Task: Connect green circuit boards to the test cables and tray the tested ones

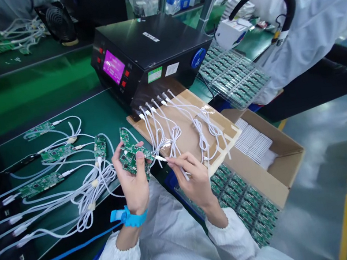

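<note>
**Green boards, white cables: one connection in hand, plenty of boards around**

So, progress: at the left of the frame, several flat green circuit boards (41,185) are hooked up to white cables, so that part looks done. At frame centre, a slim white cable plug (159,158) is lined up at the end of a small cluster of green circuit boards (128,162); whether it's fully seated can't be made out. More boards are packed in a clear plastic tray (263,242) at lower right, but whether those are finished or waiting isn't shown, so what's left is anyone's guess.

Hands: the cluster is gripped by the left hand (135,188), half curled, thumb pressed on top and fingers wrapped underneath. The plug end is pinched between thumb and fingertips of the right hand (195,180), its other fingers loosely folded.
</note>
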Demonstrator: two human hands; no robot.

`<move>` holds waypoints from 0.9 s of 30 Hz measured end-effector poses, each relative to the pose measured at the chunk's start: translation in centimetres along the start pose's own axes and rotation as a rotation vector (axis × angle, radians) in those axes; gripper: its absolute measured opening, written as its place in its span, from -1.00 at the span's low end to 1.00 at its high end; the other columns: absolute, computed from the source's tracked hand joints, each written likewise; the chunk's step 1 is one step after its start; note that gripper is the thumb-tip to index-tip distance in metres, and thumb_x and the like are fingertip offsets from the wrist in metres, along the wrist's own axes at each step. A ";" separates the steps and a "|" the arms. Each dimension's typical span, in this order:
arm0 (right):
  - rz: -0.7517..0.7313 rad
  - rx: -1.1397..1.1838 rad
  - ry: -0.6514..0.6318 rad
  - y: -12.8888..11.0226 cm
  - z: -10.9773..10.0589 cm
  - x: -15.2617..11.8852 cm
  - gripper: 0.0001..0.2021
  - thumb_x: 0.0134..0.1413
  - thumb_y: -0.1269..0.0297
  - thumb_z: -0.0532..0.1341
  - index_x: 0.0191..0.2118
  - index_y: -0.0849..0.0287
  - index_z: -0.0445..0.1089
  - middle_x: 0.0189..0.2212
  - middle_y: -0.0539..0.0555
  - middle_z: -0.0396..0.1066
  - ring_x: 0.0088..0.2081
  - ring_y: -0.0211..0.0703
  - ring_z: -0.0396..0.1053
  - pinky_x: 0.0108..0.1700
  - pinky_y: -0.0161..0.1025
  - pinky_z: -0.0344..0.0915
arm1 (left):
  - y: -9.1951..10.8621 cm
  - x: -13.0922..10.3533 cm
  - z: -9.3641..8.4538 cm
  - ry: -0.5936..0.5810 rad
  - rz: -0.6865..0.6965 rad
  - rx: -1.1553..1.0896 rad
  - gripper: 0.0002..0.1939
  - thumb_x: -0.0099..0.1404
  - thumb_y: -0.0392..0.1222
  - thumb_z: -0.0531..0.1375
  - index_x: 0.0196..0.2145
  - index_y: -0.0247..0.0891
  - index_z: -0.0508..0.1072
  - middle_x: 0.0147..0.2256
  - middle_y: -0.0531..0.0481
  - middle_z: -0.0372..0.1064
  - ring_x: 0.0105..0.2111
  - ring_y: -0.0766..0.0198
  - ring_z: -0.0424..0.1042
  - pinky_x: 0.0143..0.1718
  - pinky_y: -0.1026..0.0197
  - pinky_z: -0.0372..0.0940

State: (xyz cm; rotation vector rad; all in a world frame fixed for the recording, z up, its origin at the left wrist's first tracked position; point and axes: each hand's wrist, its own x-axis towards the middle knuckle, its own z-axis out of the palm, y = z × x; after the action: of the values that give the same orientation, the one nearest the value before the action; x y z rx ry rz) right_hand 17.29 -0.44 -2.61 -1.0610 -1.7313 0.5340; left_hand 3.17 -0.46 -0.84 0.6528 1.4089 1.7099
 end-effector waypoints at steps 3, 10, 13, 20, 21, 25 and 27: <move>0.077 0.043 0.020 0.0 0.1 0.2 -0.80 0.33 0.42 0.25 -0.03 0.09 0.59 -0.29 0.06 0.46 -0.38 -0.30 0.41 -0.39 -0.32 0.33 | 0.1 -0.1 0.1 0.015 0.026 -0.024 -0.43 0.33 0.04 0.34 0.21 -0.02 0.26 -0.01 -0.07 0.55 -0.10 0.20 0.56 -0.02 0.15 0.41; 0.238 0.121 0.065 -0.6 0.4 0.1 -0.84 0.34 0.28 0.26 -0.10 0.13 0.61 -0.32 0.06 0.43 -0.46 -0.33 0.34 -0.46 -0.31 0.30 | 0.1 -0.3 0.1 0.012 0.044 0.008 -0.41 0.32 0.07 0.34 0.24 -0.05 0.33 -0.01 -0.08 0.56 -0.20 0.24 0.53 -0.10 0.20 0.39; 0.249 0.095 0.107 -0.8 0.5 0.1 -0.85 0.34 0.29 0.26 -0.13 0.12 0.60 -0.35 0.04 0.41 -0.47 -0.32 0.33 -0.49 -0.32 0.29 | -0.1 -0.3 0.1 0.002 0.028 0.025 -0.39 0.30 0.10 0.35 0.22 -0.08 0.36 -0.01 -0.09 0.57 -0.20 0.22 0.53 -0.14 0.19 0.39; 0.190 0.044 0.100 -1.0 0.4 0.3 -0.85 0.35 0.33 0.24 -0.13 0.13 0.60 -0.38 0.03 0.40 -0.48 -0.31 0.33 -0.48 -0.30 0.29 | -0.3 -0.4 0.2 0.006 0.029 0.036 -0.41 0.32 0.09 0.33 0.23 -0.09 0.35 -0.01 -0.09 0.56 -0.25 0.26 0.51 -0.19 0.24 0.40; 0.181 0.040 0.097 -1.0 0.4 0.3 -0.85 0.35 0.34 0.24 -0.13 0.13 0.59 -0.38 0.03 0.40 -0.47 -0.31 0.34 -0.47 -0.30 0.29 | -0.3 -0.4 0.2 0.005 0.028 0.035 -0.41 0.33 0.08 0.33 0.24 -0.09 0.34 -0.01 -0.09 0.56 -0.26 0.28 0.50 -0.20 0.25 0.40; 0.146 0.036 0.103 -1.0 0.4 0.4 -0.85 0.34 0.39 0.24 -0.12 0.15 0.58 -0.38 0.02 0.40 -0.48 -0.33 0.33 -0.46 -0.31 0.28 | -0.4 -0.4 0.2 0.001 0.022 0.020 -0.38 0.33 0.07 0.33 0.27 -0.09 0.32 -0.02 -0.09 0.56 -0.28 0.30 0.50 -0.21 0.27 0.39; 0.132 0.030 0.104 -1.0 0.4 0.5 -0.85 0.34 0.40 0.24 -0.12 0.15 0.58 -0.38 0.02 0.40 -0.48 -0.33 0.32 -0.46 -0.31 0.28 | -0.4 -0.4 0.2 0.005 0.014 0.023 -0.37 0.33 0.09 0.33 0.28 -0.08 0.31 -0.01 -0.09 0.56 -0.27 0.28 0.51 -0.21 0.25 0.40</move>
State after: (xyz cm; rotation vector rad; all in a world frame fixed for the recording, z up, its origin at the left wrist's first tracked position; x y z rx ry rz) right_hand 16.48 -0.51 -1.73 -1.1676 -1.5661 0.5754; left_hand 3.71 -0.67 -1.16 0.6731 1.4324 1.7097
